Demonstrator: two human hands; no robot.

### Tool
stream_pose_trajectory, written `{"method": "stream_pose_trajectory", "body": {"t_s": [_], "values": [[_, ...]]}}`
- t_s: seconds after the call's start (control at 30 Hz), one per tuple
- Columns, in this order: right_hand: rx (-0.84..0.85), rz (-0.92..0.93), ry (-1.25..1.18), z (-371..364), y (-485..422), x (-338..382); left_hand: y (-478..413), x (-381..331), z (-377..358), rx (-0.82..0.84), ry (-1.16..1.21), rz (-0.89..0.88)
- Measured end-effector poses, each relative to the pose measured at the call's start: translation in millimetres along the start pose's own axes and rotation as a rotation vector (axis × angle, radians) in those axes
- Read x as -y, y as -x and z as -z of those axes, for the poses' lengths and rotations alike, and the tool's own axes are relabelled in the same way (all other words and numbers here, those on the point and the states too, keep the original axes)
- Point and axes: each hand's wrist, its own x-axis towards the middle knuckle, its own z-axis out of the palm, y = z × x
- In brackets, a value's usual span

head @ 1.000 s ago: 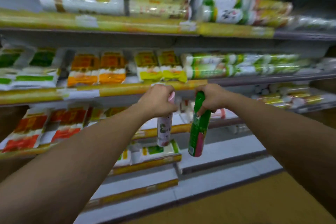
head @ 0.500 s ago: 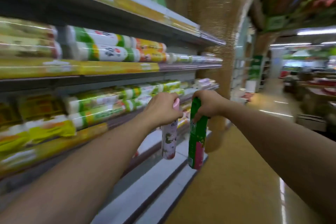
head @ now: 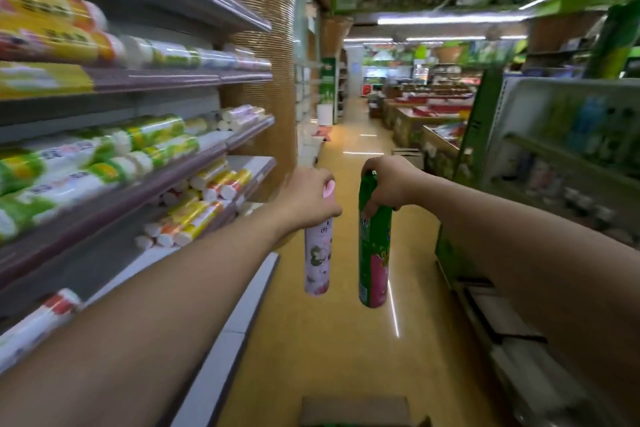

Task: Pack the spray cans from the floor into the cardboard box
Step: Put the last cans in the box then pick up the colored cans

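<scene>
Two gripped spray cans (head: 317, 253) (head: 374, 246); cardboard box (head: 353, 409) newly in view.

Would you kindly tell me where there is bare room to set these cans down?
Bare aisle floor lies between the left shelving and right rack, beyond the cardboard box. The shelving is crowded with rolls.

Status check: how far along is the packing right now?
Done: two cans are up off the floor. In hand: the left hand grips the pink can, the right hand grips the green can. Left: neither is in the cardboard box at the bottom edge; a green sliver there may be packed cans, unclear.
</scene>
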Motion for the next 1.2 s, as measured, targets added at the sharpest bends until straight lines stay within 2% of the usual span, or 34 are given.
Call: {"method": "stream_pose_trajectory", "body": {"t_s": [0.1, 0.27, 0.5, 0.7, 0.9, 1.07, 1.2], "values": [[0.035, -0.055, -0.007, -9.2, -16.1, -31.8, -19.8, -6.1, -39.8, 0.046, 0.036, -0.026], [0.166, -0.097, -0.005, -35.9, -54.5, -87.3, -51.7, -7.9, -108.8, 0.116, 0.082, 0.033], [0.415, -0.058, 0.041, -111.4, -116.3, -178.1, -78.5, 6.4, -212.0, 0.262, 0.046, 0.218], [0.564, -0.064, 0.101, -227.8, -142.2, -243.7, -55.5, 52.1, -337.5, 0.448, 0.063, 0.370], [0.645, -0.216, 0.065, -376.8, -118.3, -309.6, 2.9, 99.1, -466.5, 0.662, 0.090, 0.388], [0.667, -0.317, 0.034, -472.9, -72.2, -341.8, 64.0, 124.9, -525.1, 0.761, 0.122, 0.423], [0.691, -0.347, 0.004, -511.1, -51.8, -352.8, 90.0, 136.6, -545.3, 0.750, 0.166, 0.488]]}}
